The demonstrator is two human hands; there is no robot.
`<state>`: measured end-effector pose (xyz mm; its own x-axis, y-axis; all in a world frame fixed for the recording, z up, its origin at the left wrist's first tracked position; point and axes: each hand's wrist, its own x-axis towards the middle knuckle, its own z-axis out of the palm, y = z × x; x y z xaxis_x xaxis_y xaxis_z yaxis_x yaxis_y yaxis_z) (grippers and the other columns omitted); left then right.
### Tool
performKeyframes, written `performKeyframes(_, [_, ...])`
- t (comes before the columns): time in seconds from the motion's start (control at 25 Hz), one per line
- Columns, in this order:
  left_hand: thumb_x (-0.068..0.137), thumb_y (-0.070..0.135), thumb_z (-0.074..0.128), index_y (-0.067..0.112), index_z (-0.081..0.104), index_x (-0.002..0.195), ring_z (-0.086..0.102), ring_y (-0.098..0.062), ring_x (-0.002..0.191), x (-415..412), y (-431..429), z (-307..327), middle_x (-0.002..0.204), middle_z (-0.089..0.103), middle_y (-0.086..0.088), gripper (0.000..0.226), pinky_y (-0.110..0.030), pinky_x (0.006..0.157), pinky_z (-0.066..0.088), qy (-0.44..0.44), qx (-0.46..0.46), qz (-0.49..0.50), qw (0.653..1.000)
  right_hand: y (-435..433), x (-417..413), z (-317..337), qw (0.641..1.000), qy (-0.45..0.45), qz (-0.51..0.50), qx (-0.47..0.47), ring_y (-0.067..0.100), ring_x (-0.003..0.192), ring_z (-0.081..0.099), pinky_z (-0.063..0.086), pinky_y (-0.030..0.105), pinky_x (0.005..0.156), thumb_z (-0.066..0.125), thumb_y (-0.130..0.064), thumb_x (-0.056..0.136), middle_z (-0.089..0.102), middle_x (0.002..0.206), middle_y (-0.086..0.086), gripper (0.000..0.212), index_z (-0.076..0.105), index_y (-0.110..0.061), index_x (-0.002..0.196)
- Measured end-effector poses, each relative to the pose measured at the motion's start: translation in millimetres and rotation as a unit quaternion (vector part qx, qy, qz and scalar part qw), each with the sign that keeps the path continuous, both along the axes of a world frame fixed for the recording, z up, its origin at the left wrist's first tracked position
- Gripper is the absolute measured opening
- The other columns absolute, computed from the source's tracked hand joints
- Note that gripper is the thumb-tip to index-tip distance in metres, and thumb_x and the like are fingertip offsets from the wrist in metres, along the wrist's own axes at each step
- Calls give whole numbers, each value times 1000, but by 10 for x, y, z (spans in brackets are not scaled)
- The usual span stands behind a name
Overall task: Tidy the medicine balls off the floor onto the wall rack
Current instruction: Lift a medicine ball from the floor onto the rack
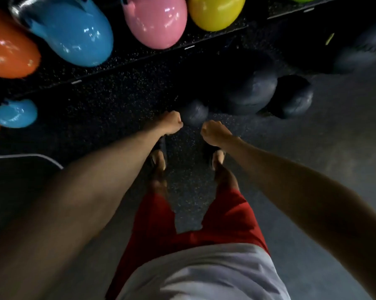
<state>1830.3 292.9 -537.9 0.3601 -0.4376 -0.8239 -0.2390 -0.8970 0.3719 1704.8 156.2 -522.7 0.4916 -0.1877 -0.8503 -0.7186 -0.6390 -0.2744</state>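
Observation:
A small dark medicine ball (194, 113) lies on the black speckled floor just ahead of my feet. My left hand (171, 123) hangs at its left edge and my right hand (215, 133) a little off its right side. Both hands show their backs with the fingers curled under, and nothing is visible in either. Two bigger dark medicine balls (252, 92) (295, 98) sit on the floor further right. Another dark ball (366, 53) is blurred at the far right. The wall rack is out of view.
Glossy kettlebells stand in a row on a raised mat at the top: orange (9, 53), blue (74, 35), pink (156, 20), yellow (215, 11). A smaller blue kettlebell (13, 113) sits at the left. Grey floor (334, 159) lies to the right.

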Motion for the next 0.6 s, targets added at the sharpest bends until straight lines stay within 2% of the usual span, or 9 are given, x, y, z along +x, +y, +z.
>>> performKeyframes(0.12, [98,26,49,7,64,105,67,-36,90,-125,-120,-281,99,68,-20,25,-45,80,58,8,19,59,998,-309,6,-323,998,10,50,21,34,92,58,39,36,72,42,-19,101,57,102,22,24,58,-1,100])
performKeyframes(0.24, [97,27,48,9,63,109,70,-35,86,-213,-228,-659,95,69,-19,26,-49,82,59,28,39,109,993,-594,36,-846,996,16,87,15,26,84,49,36,35,70,44,-19,100,47,88,16,24,46,-9,78])
performKeyframes(0.28, [98,27,48,8,62,112,71,-35,84,-234,-259,-808,96,69,-19,28,-50,80,60,38,45,121,991,-659,47,-1039,996,20,86,14,25,84,48,35,35,70,44,-19,99,46,84,15,25,44,-10,76])
performKeyframes(0.36, [101,26,46,4,61,119,72,-35,84,-252,-321,-1153,100,70,-22,32,-48,78,61,48,51,144,987,-744,100,-1442,996,35,77,15,30,90,55,38,36,72,45,-21,99,53,90,21,24,56,-1,91])
performKeyframes(0.4, [102,26,46,4,60,122,72,-35,84,-263,-349,-1324,102,70,-22,33,-47,77,62,51,49,157,985,-774,121,-1649,997,41,71,14,35,97,59,40,36,74,46,-21,100,58,99,26,28,59,4,101])
performKeyframes(0.48, [103,26,45,5,60,125,72,-33,84,-253,-373,-1736,104,70,-22,34,-45,75,62,50,45,187,980,-802,188,-2102,998,41,51,16,40,105,62,43,34,77,47,-21,100,63,111,29,32,60,6,109])
performKeyframes(0.52, [103,26,45,4,60,126,73,-33,84,-242,-373,-1977,103,71,-22,34,-44,74,62,47,46,208,976,-794,218,-2348,999,42,20,22,41,106,63,48,36,79,46,-23,100,64,112,28,33,61,4,111])
performKeyframes(0.6, [104,26,45,4,57,128,73,-33,85,-223,-346,-2493,103,71,-22,35,-44,72,62,46,53,253,965,-755,266,-2783,996,49,-74,31,41,108,63,58,50,85,43,-32,101,63,119,26,41,59,-1,123])
